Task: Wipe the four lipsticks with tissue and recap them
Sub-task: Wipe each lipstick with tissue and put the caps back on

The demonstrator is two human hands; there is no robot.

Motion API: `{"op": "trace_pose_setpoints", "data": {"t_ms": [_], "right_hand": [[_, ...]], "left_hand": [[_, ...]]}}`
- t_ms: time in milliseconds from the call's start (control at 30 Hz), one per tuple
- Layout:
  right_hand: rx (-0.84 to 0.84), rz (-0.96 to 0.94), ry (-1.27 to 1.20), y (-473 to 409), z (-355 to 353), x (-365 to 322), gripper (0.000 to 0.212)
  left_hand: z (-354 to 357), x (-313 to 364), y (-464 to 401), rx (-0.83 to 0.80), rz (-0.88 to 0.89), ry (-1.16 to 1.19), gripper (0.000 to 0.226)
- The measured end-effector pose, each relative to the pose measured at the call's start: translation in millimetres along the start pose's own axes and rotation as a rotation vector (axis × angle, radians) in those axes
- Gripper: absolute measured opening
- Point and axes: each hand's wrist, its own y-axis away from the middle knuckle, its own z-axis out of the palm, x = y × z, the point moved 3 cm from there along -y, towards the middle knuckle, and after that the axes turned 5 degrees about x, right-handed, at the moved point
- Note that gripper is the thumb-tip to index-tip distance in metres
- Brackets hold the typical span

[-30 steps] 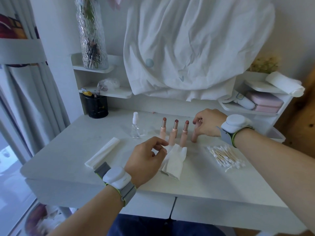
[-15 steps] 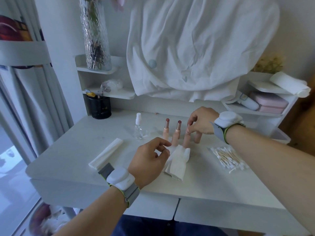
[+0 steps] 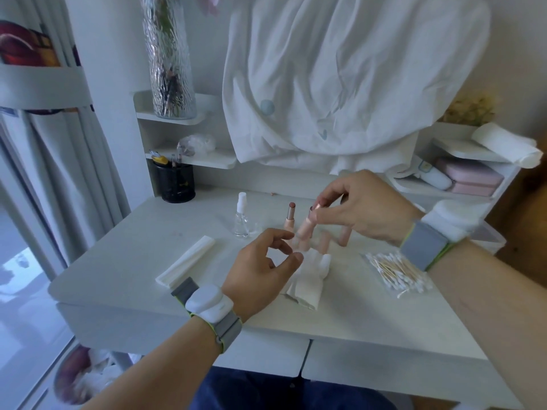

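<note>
Four lipsticks: the right hand [image 3: 362, 211] pinches one lipstick [image 3: 307, 224]; three stand on the desk [image 3: 118, 276]. The left hand [image 3: 260, 279] has a wide, empty grip over one tissue [image 3: 310, 279].

1. We see the lifted lipstick [image 3: 306, 227] motion-blurred; the right hand [image 3: 362, 210] covers its tip.
2. We cannot tell which blurred pink shapes behind it are lipsticks and which are caps.
3. The left hand [image 3: 262, 276] hides part of the tissue [image 3: 310, 279].
4. The picture's top edge cuts off the glass vase [image 3: 168, 60].
5. The contents of the black pen cup [image 3: 174, 182] are too small to name.
</note>
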Motion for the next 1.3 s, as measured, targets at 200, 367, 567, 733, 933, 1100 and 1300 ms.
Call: {"op": "trace_pose_setpoints", "data": {"t_ms": [200,367,567,733,933,1100,1300], "right_hand": [[-0.052,0.123,-0.349,20,45,26,0.010],[0.133,0.182,-0.680,39,73,42,0.007],[0.248,0.229,-0.847,53,98,52,0.014],[0.246,0.212,-0.858,53,100,53,0.015],[0.227,0.249,-0.915,56,98,53,0.020],[0.237,0.244,-0.918,57,96,52,0.016],[0.250,0.250,-0.925,57,96,51,0.017]], "left_hand": [[0,1,1,-0.011,-0.026,-0.016,0.011],[1,0,0,-0.013,-0.032,-0.047,0.014],[-1,-1,-1,0.037,-0.038,-0.061,0.020],[-1,-6,-3,-0.005,-0.043,-0.089,0.019],[4,-1,1,-0.050,-0.025,-0.067,0.021],[2,-2,-1,0.050,-0.060,-0.068,0.028],[4,-1,0,-0.067,-0.059,-0.024,0.027]]}}
